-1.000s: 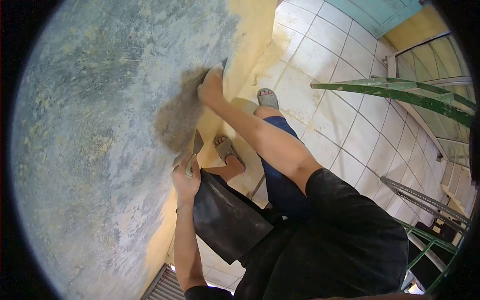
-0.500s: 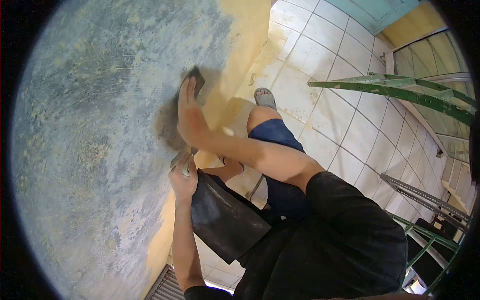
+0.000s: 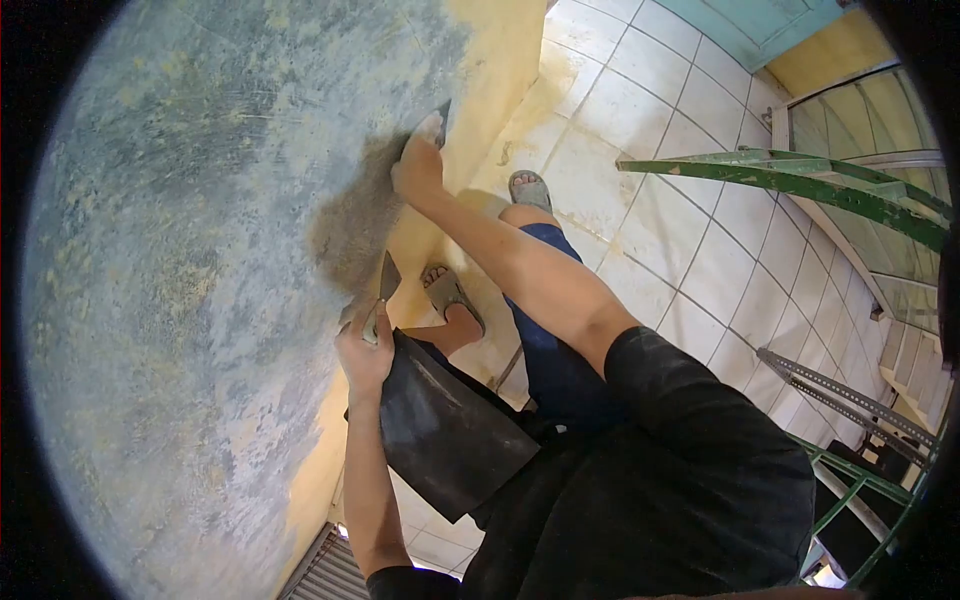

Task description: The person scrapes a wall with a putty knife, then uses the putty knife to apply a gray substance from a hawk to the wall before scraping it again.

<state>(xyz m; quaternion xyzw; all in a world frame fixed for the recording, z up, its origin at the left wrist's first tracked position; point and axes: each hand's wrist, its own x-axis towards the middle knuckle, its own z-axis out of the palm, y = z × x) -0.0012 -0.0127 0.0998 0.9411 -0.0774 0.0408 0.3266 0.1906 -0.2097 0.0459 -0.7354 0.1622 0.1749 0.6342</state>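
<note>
Since right hand (image 3: 418, 170) swung outward, fingers grasping dark sheet (image 3: 445, 122), stroke seemingly crossed grey-brown patch (image 3: 350, 235) now behind them; left hand (image 3: 364, 358) clenches trowel (image 3: 389, 278).

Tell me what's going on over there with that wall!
A person in a black short-sleeved shirt is at a wall of mottled blue-grey and yellow. Their right hand holds a thin, dark, flat tool against it, near the yellow edge. Beside that hand, a brownish-grey patch covers part of the wall. Their left hand grips a small metal trowel with a pale handle, its blade near the patch's lower end.
</note>
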